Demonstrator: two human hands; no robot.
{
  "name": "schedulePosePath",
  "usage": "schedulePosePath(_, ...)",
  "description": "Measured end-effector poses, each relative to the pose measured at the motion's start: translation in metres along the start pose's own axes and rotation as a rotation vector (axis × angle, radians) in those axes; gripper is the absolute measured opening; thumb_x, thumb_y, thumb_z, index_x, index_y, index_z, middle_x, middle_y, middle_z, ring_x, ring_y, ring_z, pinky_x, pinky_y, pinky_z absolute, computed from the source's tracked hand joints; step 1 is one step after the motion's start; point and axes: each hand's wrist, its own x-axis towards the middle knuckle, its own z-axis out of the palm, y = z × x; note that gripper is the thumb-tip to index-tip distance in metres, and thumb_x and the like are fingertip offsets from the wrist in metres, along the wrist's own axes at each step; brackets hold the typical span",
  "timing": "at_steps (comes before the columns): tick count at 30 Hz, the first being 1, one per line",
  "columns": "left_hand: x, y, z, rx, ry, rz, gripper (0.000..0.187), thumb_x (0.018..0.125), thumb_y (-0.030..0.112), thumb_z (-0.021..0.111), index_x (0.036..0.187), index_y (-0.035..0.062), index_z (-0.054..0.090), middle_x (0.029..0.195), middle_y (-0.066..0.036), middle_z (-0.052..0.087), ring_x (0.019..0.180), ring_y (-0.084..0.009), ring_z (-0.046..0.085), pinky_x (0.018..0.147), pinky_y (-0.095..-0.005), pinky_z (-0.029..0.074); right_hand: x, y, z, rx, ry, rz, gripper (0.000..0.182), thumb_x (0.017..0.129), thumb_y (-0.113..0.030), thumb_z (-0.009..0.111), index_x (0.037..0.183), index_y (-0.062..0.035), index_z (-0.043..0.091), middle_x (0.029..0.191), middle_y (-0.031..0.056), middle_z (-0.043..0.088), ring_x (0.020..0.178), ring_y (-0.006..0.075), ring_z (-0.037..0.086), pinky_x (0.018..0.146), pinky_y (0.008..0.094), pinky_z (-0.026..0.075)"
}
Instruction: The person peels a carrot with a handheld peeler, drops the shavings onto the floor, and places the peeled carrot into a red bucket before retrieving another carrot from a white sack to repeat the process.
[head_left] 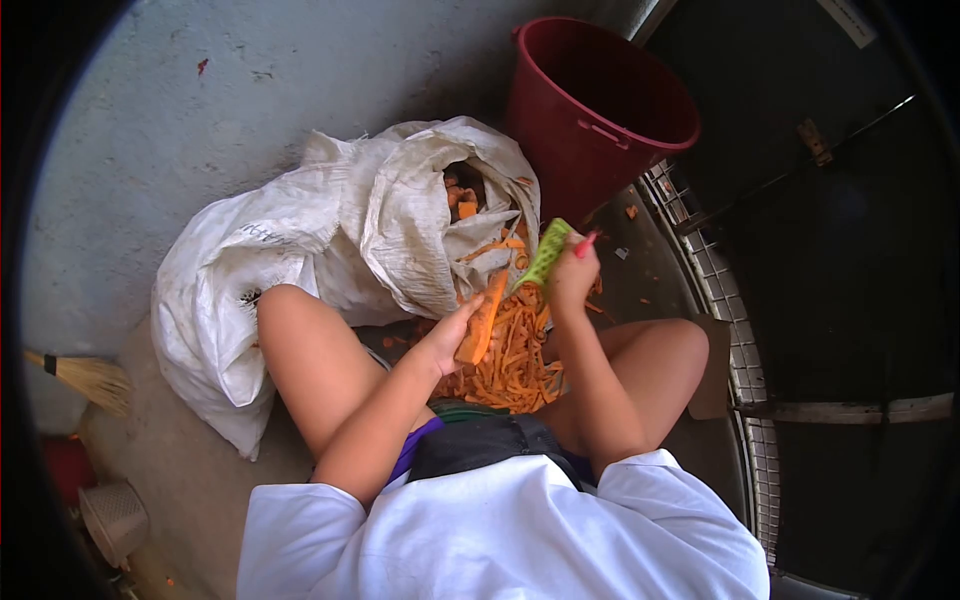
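White smooth cloth of a shirt [500,540] fills the foreground. Beyond it, a long tapered carrot [482,320] is clamped by the fingers of the left hand [445,340], above a heap of thin orange peelings [515,360]. A green plastic peeler [545,255] is gripped in the closed right hand [572,275], touching the carrot's upper end. Faint printing on the woven white sack [300,240] cannot be read. A round red plastic bucket [590,110] stands behind.

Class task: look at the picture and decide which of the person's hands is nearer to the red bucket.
Right. The right hand, gripping the green peeler, is just below the bucket; the left hand, holding the carrot, sits lower and farther off.
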Motion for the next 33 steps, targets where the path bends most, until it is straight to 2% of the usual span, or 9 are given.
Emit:
schedulePosePath(4, 0.006, 0.002, -0.003, -0.017, 0.025, 0.091, 0.038, 0.086, 0.042, 0.030, 0.095, 0.0098, 0.048, 0.071, -0.006, 0.053, 0.056, -0.0159, 0.053, 0.045, -0.0282, 0.045, -0.061, -0.028, 0.018, -0.091, -0.277, -0.084, 0.024, 0.084, -0.019, 0.047, 0.069, -0.0005, 0.048, 0.056, 0.0003, 0.044, 0.053, 0.0089, 0.039, 0.049, 0.0258, 0.035)
schedulePosePath(7, 0.008, -0.002, -0.001, 0.029, 0.039, 0.088, 0.039, 0.087, 0.042, 0.030, 0.095, 0.0083, 0.049, 0.074, -0.006, 0.055, 0.057, -0.0173, 0.055, 0.044, -0.0296, 0.046, -0.069, -0.018, 0.021, -0.341, -0.237, -0.233, 0.019, 0.082, -0.017, 0.046, 0.071, -0.0014, 0.051, 0.058, 0.0160, 0.051, 0.051, 0.0275, 0.047, 0.050, 0.0360, 0.037)
schedulePosePath(10, -0.003, -0.003, 0.002, 0.184, 0.083, 0.012, 0.041, 0.087, 0.042, 0.031, 0.097, 0.0060, 0.049, 0.073, -0.007, 0.055, 0.061, -0.0164, 0.055, 0.049, -0.0289, 0.047, -0.037, -0.003, 0.018, -0.312, -0.108, -0.103, 0.022, 0.082, -0.019, 0.046, 0.073, -0.0001, 0.051, 0.063, 0.0190, 0.053, 0.056, 0.0333, 0.050, 0.053, 0.0392, 0.038)
schedulePosePath(14, -0.011, -0.006, 0.005, 0.241, -0.046, 0.001, 0.044, 0.085, 0.045, 0.035, 0.098, 0.0049, 0.048, 0.077, -0.006, 0.052, 0.065, -0.0141, 0.053, 0.052, -0.0266, 0.046, 0.036, 0.032, -0.012, -0.396, 0.250, -0.066, 0.025, 0.084, -0.020, 0.045, 0.071, 0.0012, 0.050, 0.061, 0.0148, 0.053, 0.053, 0.0264, 0.050, 0.053, 0.0363, 0.038)
schedulePosePath(18, -0.005, 0.001, -0.006, 0.053, -0.063, -0.034, 0.043, 0.085, 0.046, 0.033, 0.095, 0.0062, 0.047, 0.077, -0.004, 0.050, 0.066, -0.0129, 0.052, 0.051, -0.0264, 0.046, 0.011, -0.002, -0.008, -0.068, 0.090, -0.087, 0.025, 0.086, -0.017, 0.043, 0.068, -0.0008, 0.046, 0.057, -0.0005, 0.044, 0.053, 0.0068, 0.038, 0.048, 0.0258, 0.034)
schedulePosePath(20, 0.002, -0.002, -0.010, 0.022, -0.041, -0.007, 0.039, 0.086, 0.041, 0.033, 0.095, 0.0062, 0.048, 0.078, -0.005, 0.053, 0.066, -0.0138, 0.054, 0.052, -0.0277, 0.047, -0.025, -0.023, 0.004, 0.068, -0.135, -0.015, 0.023, 0.086, -0.019, 0.044, 0.069, -0.0033, 0.045, 0.057, -0.0030, 0.040, 0.052, 0.0064, 0.034, 0.047, 0.0237, 0.031)
schedulePosePath(24, 0.002, 0.000, 0.003, -0.130, 0.023, 0.124, 0.033, 0.087, 0.034, 0.034, 0.097, 0.0062, 0.049, 0.081, -0.006, 0.056, 0.068, -0.0153, 0.056, 0.053, -0.0291, 0.048, -0.076, -0.031, 0.016, -0.294, -0.271, -0.161, 0.014, 0.080, -0.014, 0.048, 0.075, -0.0012, 0.050, 0.062, 0.0181, 0.051, 0.059, 0.0297, 0.053, 0.053, 0.0337, 0.039)
schedulePosePath(27, -0.001, -0.003, 0.006, -0.029, 0.060, 0.124, 0.033, 0.087, 0.032, 0.034, 0.098, 0.0055, 0.049, 0.081, -0.007, 0.057, 0.068, -0.0157, 0.057, 0.054, -0.0290, 0.048, -0.072, -0.037, 0.015, -0.379, -0.258, -0.190, 0.014, 0.080, -0.014, 0.048, 0.076, -0.0010, 0.051, 0.071, 0.0220, 0.055, 0.069, 0.0366, 0.054, 0.058, 0.0364, 0.040)
schedulePosePath(33, -0.012, -0.011, 0.007, 0.244, -0.033, -0.033, 0.042, 0.088, 0.038, 0.030, 0.097, 0.0018, 0.048, 0.078, -0.007, 0.055, 0.064, -0.0154, 0.056, 0.051, -0.0295, 0.047, 0.026, 0.015, -0.003, -0.330, 0.179, -0.142, 0.021, 0.083, -0.019, 0.045, 0.075, 0.0003, 0.051, 0.063, 0.0160, 0.054, 0.057, 0.0290, 0.051, 0.055, 0.0366, 0.039)
